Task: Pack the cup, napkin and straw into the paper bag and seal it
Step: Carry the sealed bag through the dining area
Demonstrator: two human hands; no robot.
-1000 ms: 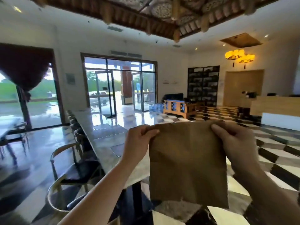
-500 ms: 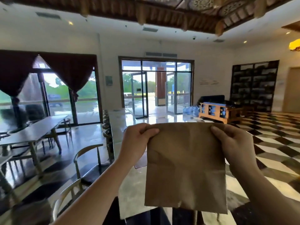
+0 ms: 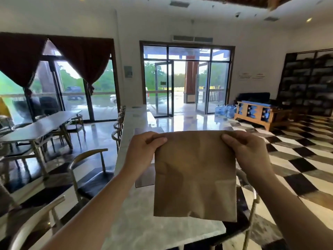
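Observation:
A flat brown paper bag [image 3: 195, 175] hangs upright in front of me, above the near end of a long marble table [image 3: 137, 210]. My left hand [image 3: 144, 148] pinches the bag's top left corner. My right hand [image 3: 246, 150] pinches its top right corner. The bag's top edge is stretched straight between both hands and looks closed. No cup, napkin or straw shows in this view.
Wooden chairs [image 3: 86, 170] line the table's left side, and another chair [image 3: 250, 204] stands at its right. A second table with chairs [image 3: 37, 127] stands at far left. Glass doors [image 3: 182, 87] lie ahead. A checkered floor [image 3: 297, 159] spreads to the right.
My view has swung left and tilted down, so the marble table now lies under the bag. Both hands keep the same hold on the bag's top corners.

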